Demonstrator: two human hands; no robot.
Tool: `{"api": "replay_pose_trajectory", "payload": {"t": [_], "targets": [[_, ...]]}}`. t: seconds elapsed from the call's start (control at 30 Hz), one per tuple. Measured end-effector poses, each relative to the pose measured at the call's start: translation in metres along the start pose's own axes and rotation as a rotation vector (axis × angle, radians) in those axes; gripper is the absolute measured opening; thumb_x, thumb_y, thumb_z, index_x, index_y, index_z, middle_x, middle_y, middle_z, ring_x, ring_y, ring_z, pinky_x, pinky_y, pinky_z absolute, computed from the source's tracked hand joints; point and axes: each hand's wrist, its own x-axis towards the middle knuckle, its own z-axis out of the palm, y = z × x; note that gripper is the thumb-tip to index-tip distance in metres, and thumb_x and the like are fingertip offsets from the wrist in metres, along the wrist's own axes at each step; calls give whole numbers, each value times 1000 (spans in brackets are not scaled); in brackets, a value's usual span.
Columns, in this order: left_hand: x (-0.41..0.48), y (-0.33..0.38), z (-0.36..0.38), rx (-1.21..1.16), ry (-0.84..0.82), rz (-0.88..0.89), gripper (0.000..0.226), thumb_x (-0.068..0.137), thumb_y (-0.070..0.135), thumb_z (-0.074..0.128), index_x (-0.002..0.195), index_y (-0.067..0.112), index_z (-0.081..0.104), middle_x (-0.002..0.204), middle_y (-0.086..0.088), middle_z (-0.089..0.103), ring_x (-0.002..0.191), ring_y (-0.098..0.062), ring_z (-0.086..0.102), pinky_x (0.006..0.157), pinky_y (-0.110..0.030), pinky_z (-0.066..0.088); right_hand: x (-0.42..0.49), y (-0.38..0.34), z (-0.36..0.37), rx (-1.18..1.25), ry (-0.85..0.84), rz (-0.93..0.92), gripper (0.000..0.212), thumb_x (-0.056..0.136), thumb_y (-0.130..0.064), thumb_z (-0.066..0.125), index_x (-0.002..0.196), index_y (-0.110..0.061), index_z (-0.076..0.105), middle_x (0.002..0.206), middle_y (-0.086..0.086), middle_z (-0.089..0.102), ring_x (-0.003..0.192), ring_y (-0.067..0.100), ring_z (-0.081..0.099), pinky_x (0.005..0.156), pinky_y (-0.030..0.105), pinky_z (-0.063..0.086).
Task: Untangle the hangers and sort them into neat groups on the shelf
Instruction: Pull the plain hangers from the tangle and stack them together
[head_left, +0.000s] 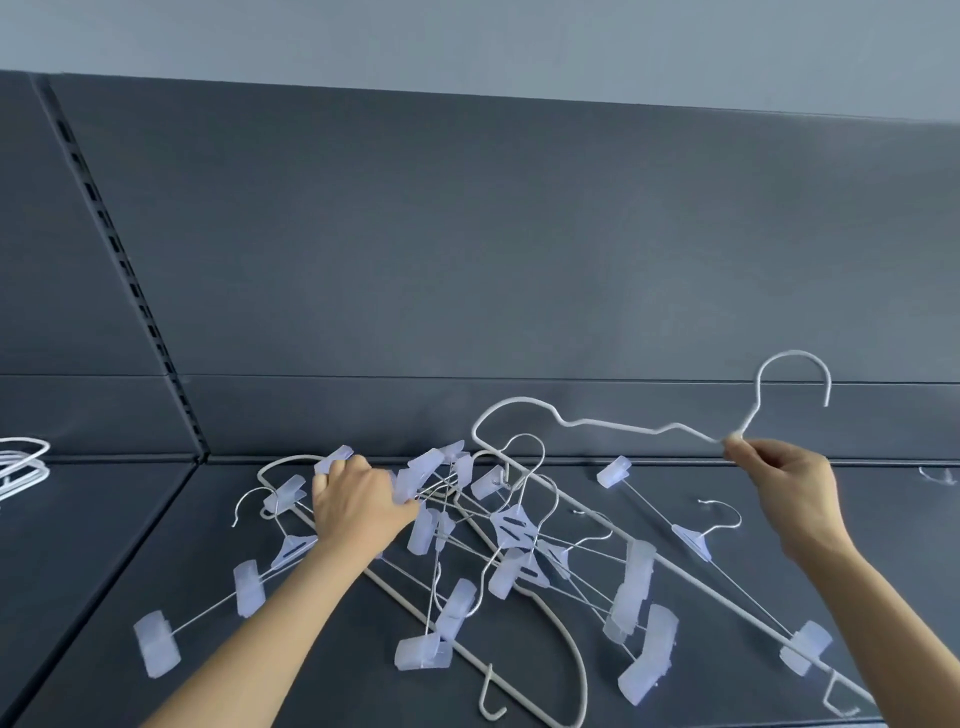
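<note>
A tangled pile of hangers (514, 535) lies on the dark grey shelf (104, 545): several clip hangers with translucent pale clips and thin metal hooks, mixed with white wire hangers. My right hand (784, 483) pinches one white wire hanger (613, 425) at the base of its hook and holds it tilted above the pile; its lower bar still runs down through the clip hangers to the right. My left hand (358, 501) rests on the left part of the pile, fingers curled over clips and wires there.
A small stack of white wire hangers (21, 465) lies at the far left on the neighbouring shelf section. A slotted upright (119, 260) divides the grey back panel. A small hook-shaped piece (937, 474) shows at the far right.
</note>
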Motion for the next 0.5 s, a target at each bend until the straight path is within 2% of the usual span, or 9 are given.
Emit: {"api": "replay_pose_trajectory", "payload": {"t": [0.07, 0.13, 0.17, 0.2, 0.23, 0.3, 0.37, 0.43, 0.5], "targets": [[-1, 2, -2, -51, -10, -6, 34, 77, 48, 58, 57, 22, 48, 98, 0, 59, 116, -22, 43, 92, -34, 31, 0, -2, 0, -10, -4, -10, 28, 85, -28, 62, 79, -2, 69, 66, 19, 53, 34, 6, 35, 34, 11, 27], [-2, 6, -6, -114, 54, 1, 27, 75, 44, 65, 84, 20, 57, 103, -2, 55, 110, -25, 46, 90, -34, 33, -1, -5, 0, -15, 1, -23, 24, 85, -28, 62, 75, -7, 69, 76, 33, 58, 40, 7, 36, 36, 11, 27], [-3, 9, -7, -141, 88, 1, 33, 74, 40, 68, 96, 18, 57, 105, -3, 54, 107, -26, 48, 90, -35, 35, -1, -6, 0, -15, 4, -33, 23, 85, -28, 62, 69, -13, 69, 83, 36, 60, 44, 8, 36, 38, 11, 28], [-5, 13, -9, -188, 140, 20, 34, 74, 33, 71, 99, 17, 57, 104, -4, 55, 102, -28, 50, 88, -37, 37, -1, -6, 0, -18, 8, -42, 24, 84, -28, 62, 64, -18, 67, 87, 36, 61, 48, 7, 36, 40, 11, 29], [-6, 18, -8, -246, 226, 80, 26, 73, 25, 71, 94, 15, 60, 97, -5, 58, 94, -30, 52, 82, -39, 40, -1, -5, -1, -21, 10, -48, 26, 84, -29, 63, 61, -19, 67, 89, 35, 62, 50, 7, 37, 42, 10, 30], [-12, 30, -8, -340, 322, 249, 2, 74, 15, 63, 72, 14, 63, 76, -4, 61, 73, -29, 55, 64, -39, 44, -1, -5, -2, -19, 10, -50, 20, 84, -30, 63, 64, -31, 68, 89, 35, 62, 52, 7, 38, 43, 9, 31], [-19, 47, -3, -393, 217, 361, 21, 79, 12, 50, 62, 10, 61, 65, -5, 59, 68, -26, 51, 60, -37, 43, -2, -5, -3, -16, 8, -52, 21, 84, -30, 63, 64, -37, 67, 90, 35, 61, 54, 7, 39, 44, 8, 32], [-22, 64, 3, -453, 52, 379, 25, 85, 10, 47, 63, 4, 59, 65, -8, 55, 77, -24, 48, 65, -36, 42, -2, -7, -4, -15, -4, -57, 25, 84, -29, 63, 60, -24, 68, 91, 34, 63, 53, 6, 40, 45, 7, 32], [-21, 78, 8, -489, -15, 374, 29, 85, 11, 48, 57, 4, 50, 58, -7, 46, 74, -24, 44, 62, -36, 39, -3, -8, -5, -14, -9, -67, 25, 85, -27, 62, 60, -23, 66, 89, 31, 65, 50, 5, 41, 44, 8, 32]]}}
